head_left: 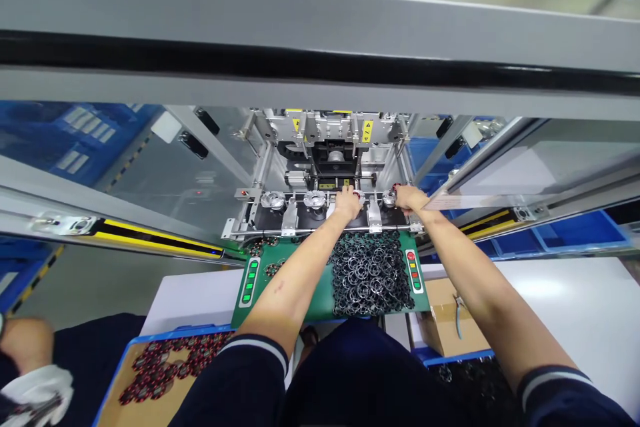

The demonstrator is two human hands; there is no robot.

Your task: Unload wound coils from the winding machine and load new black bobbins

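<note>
Both hands work at the fixture, loading its nests. The left hand presses a part into the third nest; the right hand, at 3 o'clock, pinches a coil over the fourth. Next likely calls for seating both squarely.

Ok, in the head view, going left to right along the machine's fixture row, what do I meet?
First metal fixture → second metal fixture → left hand over the third station → fourth fixture → right hand at its right edge.
</note>
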